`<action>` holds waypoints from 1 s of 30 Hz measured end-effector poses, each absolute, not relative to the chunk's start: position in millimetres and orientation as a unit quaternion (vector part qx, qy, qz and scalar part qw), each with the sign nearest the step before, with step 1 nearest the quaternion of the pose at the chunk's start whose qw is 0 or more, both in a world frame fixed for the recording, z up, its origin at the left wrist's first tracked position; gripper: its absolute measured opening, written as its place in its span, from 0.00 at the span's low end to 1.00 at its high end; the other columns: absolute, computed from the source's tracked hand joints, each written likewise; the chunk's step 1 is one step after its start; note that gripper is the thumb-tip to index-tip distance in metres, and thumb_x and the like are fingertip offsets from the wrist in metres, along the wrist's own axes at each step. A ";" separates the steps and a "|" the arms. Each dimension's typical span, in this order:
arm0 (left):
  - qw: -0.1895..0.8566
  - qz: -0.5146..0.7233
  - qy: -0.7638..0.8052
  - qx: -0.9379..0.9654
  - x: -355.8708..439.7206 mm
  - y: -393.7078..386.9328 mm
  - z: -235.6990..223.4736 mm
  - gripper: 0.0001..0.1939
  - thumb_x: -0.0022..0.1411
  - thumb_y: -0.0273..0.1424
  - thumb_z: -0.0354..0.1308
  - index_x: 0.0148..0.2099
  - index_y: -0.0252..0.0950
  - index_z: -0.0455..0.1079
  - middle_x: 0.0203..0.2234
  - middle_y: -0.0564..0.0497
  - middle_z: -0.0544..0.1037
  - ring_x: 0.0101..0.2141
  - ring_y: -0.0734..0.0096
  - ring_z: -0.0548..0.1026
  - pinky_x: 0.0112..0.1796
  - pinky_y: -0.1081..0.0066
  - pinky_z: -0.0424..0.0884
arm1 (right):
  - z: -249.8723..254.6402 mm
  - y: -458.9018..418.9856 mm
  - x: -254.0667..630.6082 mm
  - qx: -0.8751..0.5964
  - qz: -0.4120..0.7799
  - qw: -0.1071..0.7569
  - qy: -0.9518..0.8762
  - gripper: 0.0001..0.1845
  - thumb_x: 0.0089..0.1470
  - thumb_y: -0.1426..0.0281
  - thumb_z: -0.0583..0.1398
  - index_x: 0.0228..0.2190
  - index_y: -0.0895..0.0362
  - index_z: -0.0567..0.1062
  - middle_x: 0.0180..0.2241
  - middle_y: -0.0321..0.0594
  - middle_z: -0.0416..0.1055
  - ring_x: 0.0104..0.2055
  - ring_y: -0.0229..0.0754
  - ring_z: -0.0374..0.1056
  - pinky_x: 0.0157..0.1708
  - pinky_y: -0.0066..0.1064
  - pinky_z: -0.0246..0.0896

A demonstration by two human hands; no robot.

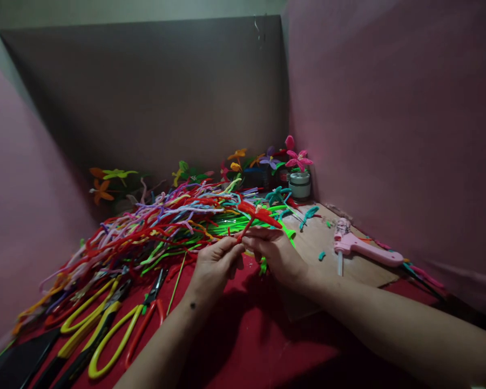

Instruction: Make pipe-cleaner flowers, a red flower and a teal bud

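A red pipe-cleaner flower [263, 215] with a pale centre stands tilted above my hands, its red stem running down between my fingers. My left hand [216, 262] pinches the lower end of that stem between thumb and forefinger. Close beside it, my right hand [277, 254] has its fingers closed around the same stem, just under the petals. A small piece of green pipe cleaner [263, 266] shows below my right hand. Behind both hands spreads a large heap of pipe cleaners [154, 227] in many colours.
Yellow-handled scissors [115, 346], pliers [91, 335] and a red-handled tool [146, 324] lie at left on the red cloth [243, 346]. At right, a pink glue gun [368, 249] rests on a board [311, 243]. Finished flowers and a small pot [299, 186] line the back.
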State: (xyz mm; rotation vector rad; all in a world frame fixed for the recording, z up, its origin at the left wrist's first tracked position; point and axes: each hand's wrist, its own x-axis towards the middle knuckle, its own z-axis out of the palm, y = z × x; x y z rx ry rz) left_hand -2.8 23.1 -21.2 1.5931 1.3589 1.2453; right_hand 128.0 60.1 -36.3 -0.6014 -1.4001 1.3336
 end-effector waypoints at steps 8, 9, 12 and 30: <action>0.513 0.424 0.477 0.574 -12.1 20.8 -10.5 0.13 0.55 0.39 0.56 0.30 0.32 0.69 0.15 0.53 0.71 0.11 0.86 0.56 0.14 0.81 0.47 | -37.2 63.7 126.9 -0.187 0.618 0.515 -0.564 0.11 0.45 0.62 0.63 0.27 0.58 0.79 0.19 0.34 0.65 0.22 0.33 0.57 0.22 0.27 0.51; 0.537 0.412 0.465 0.571 -15.7 21.6 -10.1 0.13 0.56 0.39 0.56 0.30 0.32 0.69 0.15 0.53 0.71 0.11 0.86 0.55 0.14 0.81 0.46 | -36.4 63.0 127.2 -0.180 0.624 0.512 -0.563 0.11 0.45 0.63 0.63 0.28 0.57 0.79 0.20 0.35 0.67 0.23 0.34 0.58 0.23 0.27 0.52; 0.577 0.378 0.448 0.569 -24.1 24.0 -8.7 0.13 0.58 0.39 0.54 0.32 0.32 0.70 0.15 0.52 0.72 0.10 0.87 0.52 0.13 0.81 0.44 | -33.7 60.2 128.6 -0.161 0.624 0.500 -0.579 0.11 0.46 0.63 0.62 0.30 0.57 0.80 0.21 0.35 0.68 0.25 0.35 0.60 0.25 0.28 0.54; 0.300 0.480 0.547 0.617 -4.7 21.4 -17.2 0.11 0.55 0.34 0.55 0.23 0.35 0.66 0.14 0.57 0.65 0.15 0.81 0.59 0.17 0.79 0.55 | -40.2 63.7 131.5 -0.227 0.600 0.503 -0.579 0.11 0.48 0.65 0.59 0.28 0.58 0.78 0.18 0.34 0.65 0.18 0.33 0.58 0.20 0.27 0.53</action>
